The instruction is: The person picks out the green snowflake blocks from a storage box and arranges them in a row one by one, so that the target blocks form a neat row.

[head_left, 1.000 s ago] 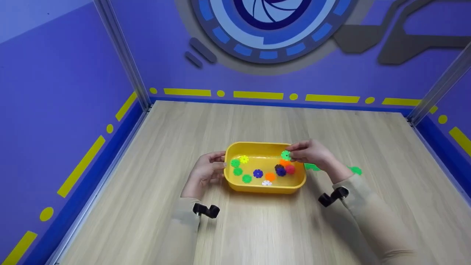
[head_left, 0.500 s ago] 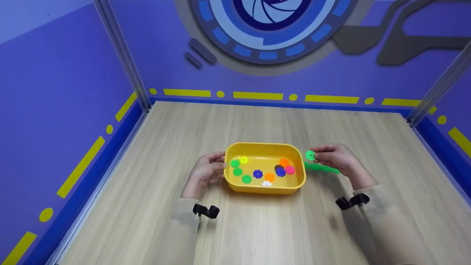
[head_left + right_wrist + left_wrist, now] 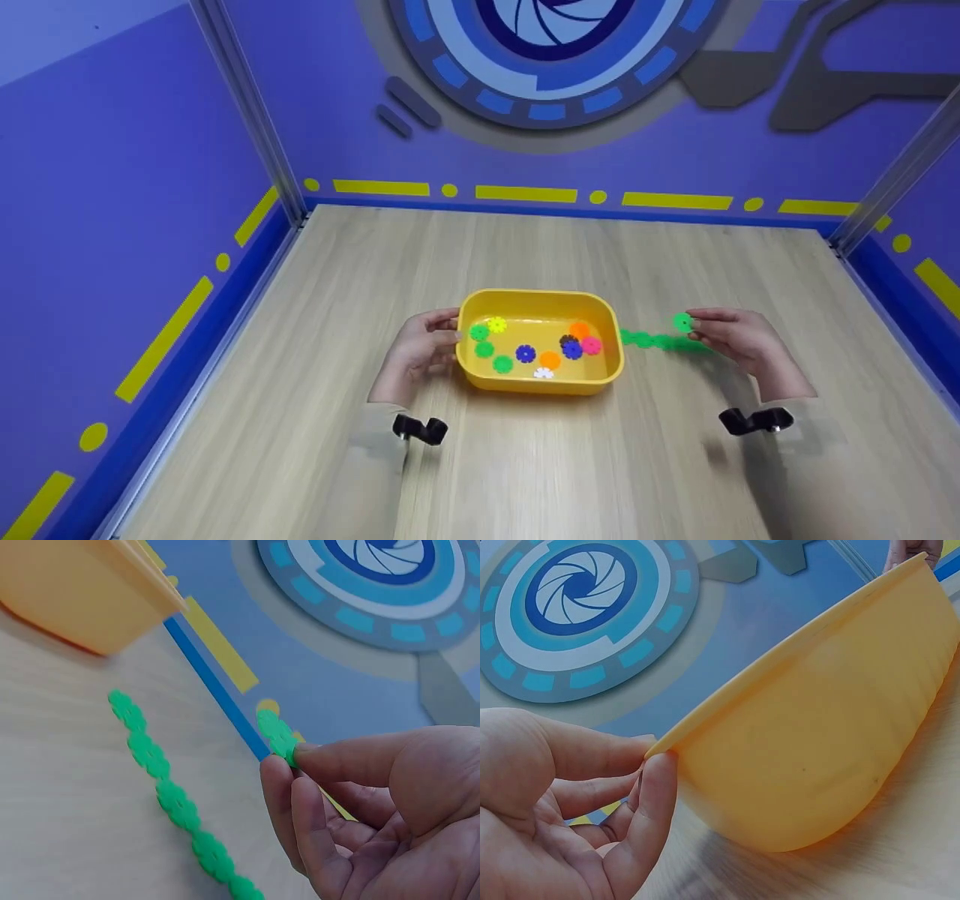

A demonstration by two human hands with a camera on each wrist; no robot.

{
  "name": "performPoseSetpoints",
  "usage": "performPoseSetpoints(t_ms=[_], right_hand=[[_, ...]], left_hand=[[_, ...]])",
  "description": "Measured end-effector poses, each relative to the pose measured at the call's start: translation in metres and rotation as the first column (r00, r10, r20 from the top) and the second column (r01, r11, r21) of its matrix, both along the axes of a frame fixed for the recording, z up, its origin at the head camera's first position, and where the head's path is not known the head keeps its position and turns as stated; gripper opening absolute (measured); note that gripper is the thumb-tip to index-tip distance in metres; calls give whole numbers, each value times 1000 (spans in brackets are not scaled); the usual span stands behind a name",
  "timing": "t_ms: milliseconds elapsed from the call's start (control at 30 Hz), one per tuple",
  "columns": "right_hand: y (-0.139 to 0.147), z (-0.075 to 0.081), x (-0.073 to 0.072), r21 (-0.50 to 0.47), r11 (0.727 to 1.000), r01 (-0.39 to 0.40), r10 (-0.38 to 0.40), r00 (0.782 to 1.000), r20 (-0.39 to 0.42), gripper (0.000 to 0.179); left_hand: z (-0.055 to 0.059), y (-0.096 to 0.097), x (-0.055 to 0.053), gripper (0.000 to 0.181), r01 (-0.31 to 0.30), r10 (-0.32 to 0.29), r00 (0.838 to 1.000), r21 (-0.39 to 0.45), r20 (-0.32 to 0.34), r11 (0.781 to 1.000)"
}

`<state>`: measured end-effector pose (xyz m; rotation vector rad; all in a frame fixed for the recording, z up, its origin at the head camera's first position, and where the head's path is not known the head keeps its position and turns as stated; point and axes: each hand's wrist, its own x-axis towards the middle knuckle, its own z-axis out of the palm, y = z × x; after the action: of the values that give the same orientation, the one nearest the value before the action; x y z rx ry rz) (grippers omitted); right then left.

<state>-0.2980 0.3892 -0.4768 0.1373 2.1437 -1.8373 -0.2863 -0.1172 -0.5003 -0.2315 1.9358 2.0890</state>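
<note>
A yellow plastic bin (image 3: 540, 386) stands mid-table, with several notched plastic discs lying inside. My left hand (image 3: 416, 345) pinches the bin's left rim between thumb and fingers, as the left wrist view shows up close. Right of the bin, my right hand (image 3: 739, 337) holds up one green notched disc (image 3: 277, 736) between thumb and fingertips. Below it, a row of green discs (image 3: 178, 804) joined end to end lies on the table; in the head view its right end is hidden behind the right hand.
Among the discs in the bin are a yellow one (image 3: 496, 325), a white one (image 3: 544, 373) and a pink one (image 3: 592, 346). Blue-violet panels (image 3: 150, 187) wall the wooden table (image 3: 525, 465) at the left, back and right.
My right hand has moved from over the bin's right end out to the right, carrying the green disc. The left hand and the bin have stayed where they were.
</note>
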Motion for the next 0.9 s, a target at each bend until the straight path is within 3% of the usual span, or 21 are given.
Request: performPoseSetpoints(t_ms=[233,600,900], right_hand=[[22,-5,6,-35,998,51,-51,999,14,22],[47,-6,14,-149,974,173,-155,980,123,20],[68,-14,21,-3,973,230,-228,967,113,17]], left_hand=[[1,0,0,51,-2,2,1000,-8,-2,1000],[-1,0,-1,52,-5,5,1000,1,8,1000],[-1,0,0,53,-2,2,1000,15,-7,1000]])
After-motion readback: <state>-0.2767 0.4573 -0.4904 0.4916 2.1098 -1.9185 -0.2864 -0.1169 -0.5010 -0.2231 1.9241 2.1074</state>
